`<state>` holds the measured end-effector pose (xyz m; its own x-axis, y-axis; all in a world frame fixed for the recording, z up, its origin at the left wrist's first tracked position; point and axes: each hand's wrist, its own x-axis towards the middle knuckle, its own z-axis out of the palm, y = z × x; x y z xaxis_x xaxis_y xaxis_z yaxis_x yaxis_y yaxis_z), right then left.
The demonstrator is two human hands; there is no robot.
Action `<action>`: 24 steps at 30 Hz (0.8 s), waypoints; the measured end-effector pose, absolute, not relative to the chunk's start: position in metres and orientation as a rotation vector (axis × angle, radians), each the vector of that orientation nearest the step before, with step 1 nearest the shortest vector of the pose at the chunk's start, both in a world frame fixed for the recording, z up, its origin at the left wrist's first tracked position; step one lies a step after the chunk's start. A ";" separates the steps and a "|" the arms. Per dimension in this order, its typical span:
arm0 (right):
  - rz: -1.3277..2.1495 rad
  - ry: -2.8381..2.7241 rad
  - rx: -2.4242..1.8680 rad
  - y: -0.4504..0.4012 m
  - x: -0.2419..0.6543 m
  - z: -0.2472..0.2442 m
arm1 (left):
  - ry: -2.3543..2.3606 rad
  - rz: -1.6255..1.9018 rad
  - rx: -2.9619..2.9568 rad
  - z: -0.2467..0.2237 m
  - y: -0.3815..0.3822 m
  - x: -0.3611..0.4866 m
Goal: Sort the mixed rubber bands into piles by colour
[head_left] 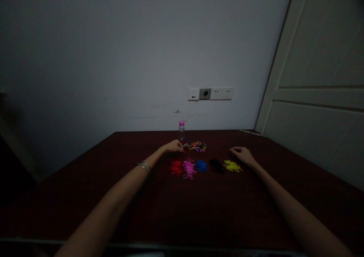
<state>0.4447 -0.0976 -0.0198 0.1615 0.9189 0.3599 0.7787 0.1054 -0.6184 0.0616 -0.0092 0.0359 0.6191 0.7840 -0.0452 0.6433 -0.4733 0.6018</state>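
My left hand (174,146), with bracelets on its wrist, reaches to the left edge of a mixed pile of coloured rubber bands (196,146). Its fingers are pinched together, and a small red band (184,151) shows at their tips. Resting on the table, my right hand (241,153) has its fingers loosely stretched out, with nothing visible in them. Just before it lies a yellow heap of bands (232,166). To the left of that, in a row, are black bands (217,165), blue bands (201,165), pink bands (189,168) and red bands (175,166).
A clear bottle with a pink cap (181,130) stands behind the mixed pile. The dark red table (159,215) reaches to the wall, which carries a row of sockets (222,94). A pale panelled door (318,94) is on the right. The room is dim.
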 end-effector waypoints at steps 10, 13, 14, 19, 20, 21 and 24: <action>0.249 -1.650 -1.713 -0.099 0.443 -0.018 | 1.212 -0.022 1.878 0.059 -0.026 0.014; 0.231 -1.662 -1.723 -0.099 0.443 -0.019 | 1.184 0.024 1.850 0.058 -0.022 0.014; 0.220 -1.673 -1.723 -0.099 0.443 -0.019 | 1.177 0.073 1.858 0.056 -0.019 0.014; 0.193 -1.736 -1.755 -0.099 0.434 -0.014 | 1.268 0.559 1.879 0.035 -0.003 0.015; 0.197 -1.749 -1.761 -0.099 0.431 -0.012 | 1.301 0.653 1.875 0.031 -0.001 0.016; 0.203 -1.768 -1.758 -0.098 0.426 -0.010 | 1.337 0.736 1.872 0.027 0.001 0.017; 0.235 -1.848 -1.679 -0.095 0.407 -0.003 | 1.445 0.912 1.869 0.019 0.004 0.021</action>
<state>0.4071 -0.0949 -0.0029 0.0040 0.9464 0.3231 0.8355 0.1744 -0.5211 0.0208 0.0035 0.0192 0.1715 0.9726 0.1572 0.5608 -0.2276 0.7960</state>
